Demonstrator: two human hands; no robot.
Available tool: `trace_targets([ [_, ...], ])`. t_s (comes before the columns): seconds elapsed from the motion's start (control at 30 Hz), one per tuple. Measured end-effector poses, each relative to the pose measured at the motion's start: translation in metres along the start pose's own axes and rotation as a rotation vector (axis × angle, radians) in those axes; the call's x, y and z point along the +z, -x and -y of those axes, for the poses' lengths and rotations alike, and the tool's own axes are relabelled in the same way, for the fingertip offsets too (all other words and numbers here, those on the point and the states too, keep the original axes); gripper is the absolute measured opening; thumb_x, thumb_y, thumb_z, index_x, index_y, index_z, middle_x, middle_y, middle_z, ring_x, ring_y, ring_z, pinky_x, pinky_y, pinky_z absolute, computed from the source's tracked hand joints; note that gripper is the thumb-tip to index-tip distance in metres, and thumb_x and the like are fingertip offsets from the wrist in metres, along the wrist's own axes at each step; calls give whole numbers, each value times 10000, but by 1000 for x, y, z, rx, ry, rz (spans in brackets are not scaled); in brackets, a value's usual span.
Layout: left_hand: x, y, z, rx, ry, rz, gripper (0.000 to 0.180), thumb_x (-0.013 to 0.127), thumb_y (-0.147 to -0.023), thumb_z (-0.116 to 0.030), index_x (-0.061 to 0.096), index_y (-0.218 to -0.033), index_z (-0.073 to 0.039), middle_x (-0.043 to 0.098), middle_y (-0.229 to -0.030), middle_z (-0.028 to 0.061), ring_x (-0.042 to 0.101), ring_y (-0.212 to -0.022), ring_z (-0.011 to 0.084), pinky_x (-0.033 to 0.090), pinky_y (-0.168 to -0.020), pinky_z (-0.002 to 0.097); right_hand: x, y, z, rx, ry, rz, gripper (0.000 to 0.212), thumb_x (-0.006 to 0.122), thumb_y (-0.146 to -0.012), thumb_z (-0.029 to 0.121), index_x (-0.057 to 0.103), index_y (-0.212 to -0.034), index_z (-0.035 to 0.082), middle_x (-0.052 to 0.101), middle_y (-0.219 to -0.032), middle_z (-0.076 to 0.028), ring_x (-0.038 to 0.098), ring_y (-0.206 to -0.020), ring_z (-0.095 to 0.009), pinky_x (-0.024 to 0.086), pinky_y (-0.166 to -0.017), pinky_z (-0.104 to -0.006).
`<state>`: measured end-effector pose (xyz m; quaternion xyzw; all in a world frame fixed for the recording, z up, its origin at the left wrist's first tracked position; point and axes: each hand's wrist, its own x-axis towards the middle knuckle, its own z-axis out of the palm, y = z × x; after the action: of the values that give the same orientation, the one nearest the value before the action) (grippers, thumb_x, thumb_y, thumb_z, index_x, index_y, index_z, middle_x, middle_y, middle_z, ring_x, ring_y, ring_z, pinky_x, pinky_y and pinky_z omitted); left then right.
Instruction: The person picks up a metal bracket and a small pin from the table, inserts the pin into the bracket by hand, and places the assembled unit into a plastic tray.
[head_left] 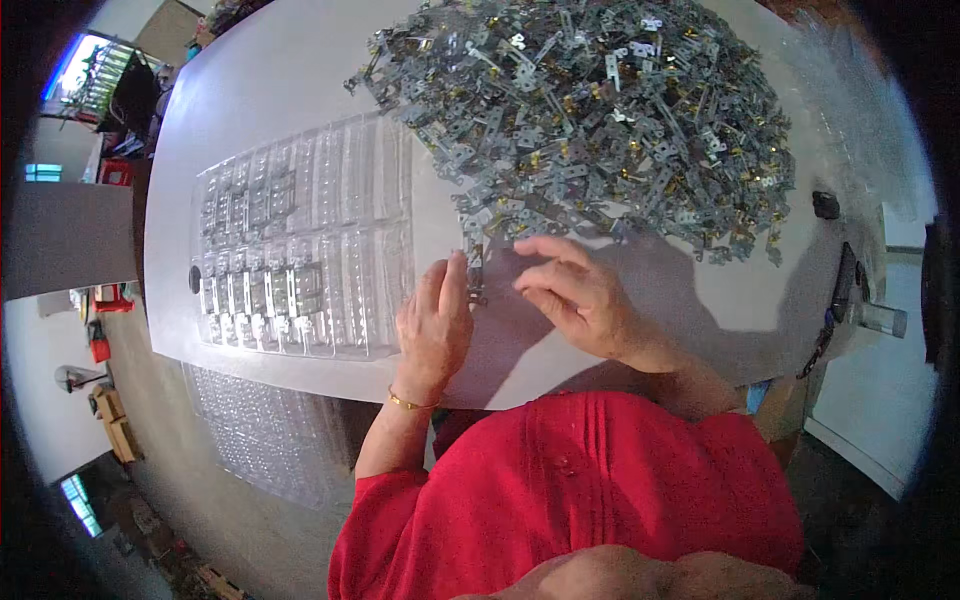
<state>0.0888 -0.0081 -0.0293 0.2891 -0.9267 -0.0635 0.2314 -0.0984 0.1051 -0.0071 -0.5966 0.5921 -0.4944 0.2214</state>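
My left hand [437, 325], with a bracelet at the wrist, is closed, its fingers held together against a narrow grey metal bracket [475, 268]. The thumb side of this grip is partly hidden. Just right of the bracket, my right hand [580, 298] hovers with fingers curved and apart, holding nothing I can see. Beyond both hands a large heap of grey metal brackets [600, 130] with brass-coloured bits spreads over the white table [270, 110]. To the left lies a clear plastic blister tray [375, 230], with several brackets set upright in rows in its left-hand slots.
A stack of clear plastic trays [265, 430] sits below the table's front left edge. Small dark objects lie by the table's left edge [195, 279] and right side [826, 205]. Clear plastic sheeting [850, 110] hangs at the far right. A red stool [112, 298] stands left.
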Motion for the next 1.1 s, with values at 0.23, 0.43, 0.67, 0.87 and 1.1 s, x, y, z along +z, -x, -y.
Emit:
trace_targets([
  [0.23, 1, 8, -1, 67, -23, -31, 430, 586, -835, -31, 569, -1264, -60, 638, -1093, 100, 678, -782, 245, 552, -611, 340, 9, -31, -3, 119, -94, -92, 125, 651, -900, 93, 648, -997, 15, 627, -1149, -202, 647, -963, -315, 518, -797, -367],
  [0.43, 2, 6, -4, 68, -14, -21, 436, 589, -831, -30, 566, -1266, -48, 633, -1113, 107, 677, -772, 234, 550, -604, 340, 23, -46, -13, 35, 0, -38, 124, 632, -907, 119, 653, -954, 6, 652, -976, -157, 637, -900, -346, 505, -787, -416],
  [0.67, 3, 8, -2, 43, -23, -28, 411, 591, -849, -28, 571, -1258, -51, 645, -1105, 108, 676, -748, 234, 546, -594, 326, 19, -43, -4, 267, -207, -55, 99, 644, -908, 93, 643, -936, -2, 607, -832, -119, 621, -717, -239, 487, -646, -349],
  [0.87, 0, 5, 0, 11, 19, -229, 348, 634, -862, 25, 609, -1203, -39, 675, -1001, 128, 695, -741, 250, 542, -555, 320, -17, -35, -7, 287, -153, -117, 103, 610, -954, 65, 649, -964, -30, 596, -906, -40, 605, -686, -73, 500, -585, -222],
  [1.1, -14, 8, -13, 152, 102, -223, 337, 622, -862, 66, 597, -1195, 21, 674, -1026, 187, 685, -848, 302, 557, -658, 359, -38, -30, -14, 353, -115, -226, 98, 629, -937, 72, 648, -956, -21, 624, -901, -69, 623, -691, -112, 490, -602, -259],
])
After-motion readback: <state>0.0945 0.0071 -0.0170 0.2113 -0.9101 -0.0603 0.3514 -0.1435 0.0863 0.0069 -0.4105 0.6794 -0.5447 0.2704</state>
